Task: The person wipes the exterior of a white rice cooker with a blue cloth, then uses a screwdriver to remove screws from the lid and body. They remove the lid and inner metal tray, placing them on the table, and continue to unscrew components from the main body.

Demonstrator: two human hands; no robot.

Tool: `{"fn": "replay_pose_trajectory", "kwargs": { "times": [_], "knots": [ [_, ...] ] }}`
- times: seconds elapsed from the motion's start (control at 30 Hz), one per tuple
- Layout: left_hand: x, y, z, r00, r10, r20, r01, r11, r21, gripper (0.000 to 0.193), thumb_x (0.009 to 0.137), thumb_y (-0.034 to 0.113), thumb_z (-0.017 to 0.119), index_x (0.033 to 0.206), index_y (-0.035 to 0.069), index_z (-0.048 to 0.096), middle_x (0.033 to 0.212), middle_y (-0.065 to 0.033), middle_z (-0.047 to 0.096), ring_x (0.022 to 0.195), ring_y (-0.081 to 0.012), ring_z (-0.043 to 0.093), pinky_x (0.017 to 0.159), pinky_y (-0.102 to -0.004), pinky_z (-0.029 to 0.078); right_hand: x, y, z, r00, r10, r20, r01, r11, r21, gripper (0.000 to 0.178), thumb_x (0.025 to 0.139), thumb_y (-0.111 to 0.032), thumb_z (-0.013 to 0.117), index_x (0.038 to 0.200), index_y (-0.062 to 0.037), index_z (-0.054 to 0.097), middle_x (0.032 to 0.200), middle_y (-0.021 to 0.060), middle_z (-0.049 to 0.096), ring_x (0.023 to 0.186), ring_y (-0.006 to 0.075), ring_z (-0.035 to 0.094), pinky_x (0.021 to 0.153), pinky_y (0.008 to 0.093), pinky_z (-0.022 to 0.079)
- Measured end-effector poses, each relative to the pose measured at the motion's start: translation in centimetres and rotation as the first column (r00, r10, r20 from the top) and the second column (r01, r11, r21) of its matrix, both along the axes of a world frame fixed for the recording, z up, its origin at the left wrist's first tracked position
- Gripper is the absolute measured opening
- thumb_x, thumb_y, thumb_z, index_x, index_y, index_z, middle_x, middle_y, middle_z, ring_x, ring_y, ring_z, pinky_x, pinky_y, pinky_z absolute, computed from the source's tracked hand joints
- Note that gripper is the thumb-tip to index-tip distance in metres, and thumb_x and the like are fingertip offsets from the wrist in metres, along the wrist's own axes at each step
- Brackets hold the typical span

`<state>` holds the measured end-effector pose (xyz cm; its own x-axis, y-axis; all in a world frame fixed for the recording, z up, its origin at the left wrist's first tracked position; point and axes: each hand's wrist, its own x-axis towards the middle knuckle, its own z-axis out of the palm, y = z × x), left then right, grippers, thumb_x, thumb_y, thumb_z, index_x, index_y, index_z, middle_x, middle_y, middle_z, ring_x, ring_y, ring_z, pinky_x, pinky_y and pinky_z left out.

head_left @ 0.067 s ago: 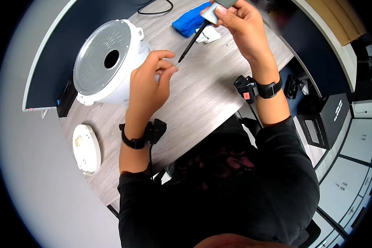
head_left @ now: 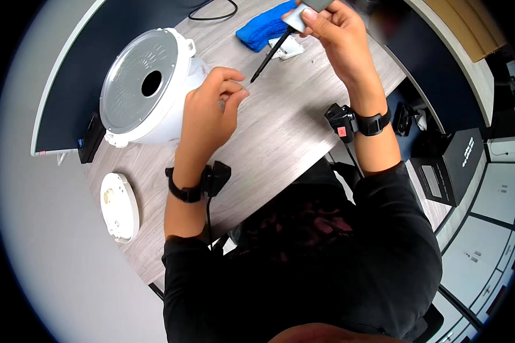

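In my right hand (head_left: 342, 43) is a screwdriver (head_left: 274, 48) with a thick grey handle and a long black shaft, angled down and left. The shaft's tip stops just short of the fingertips of my left hand (head_left: 216, 108). Thumb and forefinger of that hand are pinched together; whatever lies between them is too small to make out. Behind my left hand stands a white round appliance housing (head_left: 171, 123), topped by a grey metal disc (head_left: 129, 86) with a dark centre hole.
A round white cover (head_left: 120, 208) lies at the table's left edge. Beyond the screwdriver are a blue cloth (head_left: 266, 28) and a small white part (head_left: 290, 50). A black cable (head_left: 214, 17) curls at the far edge. On the right is a black box (head_left: 449, 168).
Both hands have shifted slightly. The screwdriver tip and my left fingertips sit a little farther up and right, with the tip still near the fingers.
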<state>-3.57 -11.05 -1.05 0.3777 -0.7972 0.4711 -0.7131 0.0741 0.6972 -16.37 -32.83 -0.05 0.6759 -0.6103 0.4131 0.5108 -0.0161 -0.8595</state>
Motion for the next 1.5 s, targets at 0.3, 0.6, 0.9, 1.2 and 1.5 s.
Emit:
{"fn": "replay_pose_trajectory", "kwargs": {
  "times": [0.3,0.6,0.9,1.2,1.5],
  "knots": [
    [1.0,-10.4,-4.8,0.99,-0.069,0.121,0.019,0.927,0.375,0.01,0.081,0.007,0.074,0.09,0.002,0.073,0.078,-0.0138,0.072,0.072,-0.0229,0.07,0.07,-0.0325,0.054,-1.3,-5.0,-6.1,0.915,-0.351,-0.197,0.319,0.931,-0.179,0.021,0.088,-0.016,0.076,0.102,-0.0009,0.069,0.077,0.0027,0.069,0.073,0.0091,0.06,0.069,0.0263,0.049],
    [1.0,-14.5,-8.9,0.965,-0.082,0.248,-0.016,0.929,0.37,0.009,0.078,0.007,0.068,0.083,0.007,0.076,0.079,-0.0132,0.072,0.072,-0.0291,0.069,0.068,-0.0387,0.054,-2.8,-6.5,-7.1,0.86,-0.441,-0.255,0.389,0.892,-0.231,0.02,0.087,-0.017,0.078,0.096,-0.0008,0.07,0.071,0.0004,0.064,0.066,0.0069,0.054,0.061,0.0239,0.043],
    [0.1,-14.4,-8.3,0.961,-0.029,0.273,-0.096,0.897,0.432,0.01,0.081,0.011,0.068,0.087,0.011,0.076,0.079,-0.0122,0.072,0.072,-0.0308,0.068,0.065,-0.0399,0.053,-2.8,-6.8,-8.2,0.864,-0.423,-0.273,0.371,0.901,-0.222,0.02,0.086,-0.017,0.079,0.095,-0.002,0.07,0.071,-0.0007,0.063,0.066,0.0064,0.054,0.061,0.0236,0.041],
    [-0.2,-5.5,-3.2,0.992,-0.093,0.089,0.072,0.974,0.214,0.015,0.081,0.005,0.073,0.096,0.004,0.074,0.076,-0.0087,0.069,0.067,-0.0167,0.063,0.064,-0.0281,0.049,-1.0,-2.8,-4.1,0.986,-0.136,-0.101,0.132,0.99,-0.052,0.014,0.09,-0.003,0.069,0.103,-0.0008,0.063,0.085,-0.0003,0.064,0.075,0.0077,0.059,0.068,0.0237,0.047],
    [0.8,8.2,3.6,0.972,0.126,0.197,-0.096,0.984,-0.152,0.013,0.076,-0.003,0.076,0.087,0.002,0.073,0.074,-0.0075,0.069,0.066,-0.0183,0.063,0.061,-0.028,0.05,6.6,7.8,1.2,0.99,0.132,-0.04,-0.134,0.839,-0.527,0.026,0.073,-0.017,0.088,0.083,-0.0069,0.066,0.081,-0.003,0.066,0.066,0.0049,0.052,0.059,0.0205,0.04]
  ]
}}
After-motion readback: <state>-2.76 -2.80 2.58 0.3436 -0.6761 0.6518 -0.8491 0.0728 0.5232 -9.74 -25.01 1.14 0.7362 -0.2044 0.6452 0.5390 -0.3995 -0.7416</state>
